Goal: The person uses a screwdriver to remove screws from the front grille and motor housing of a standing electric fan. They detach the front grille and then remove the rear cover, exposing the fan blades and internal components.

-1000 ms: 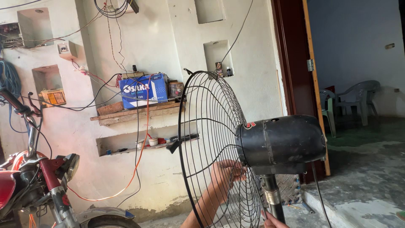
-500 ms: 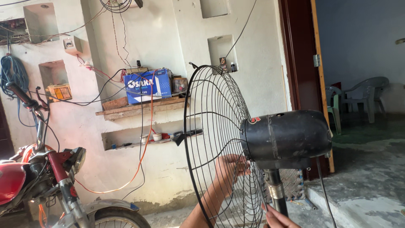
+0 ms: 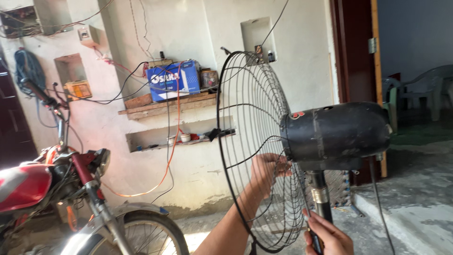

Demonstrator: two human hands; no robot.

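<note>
Left hand [image 3: 267, 171] pinches the grille [image 3: 255, 141] beside the motor [image 3: 337, 134]; right hand [image 3: 328, 233] grips the pole [image 3: 321, 198] below.

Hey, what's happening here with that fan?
A person is working on a pedestal fan. The left hand reaches in behind the wire fan guard, fingers near where it meets the black motor housing. The right hand grips the fan's pole low down. No blades can be seen inside the guard. A red motorcycle stands to the left, and a blue box sits on a wooden wall shelf.
</note>
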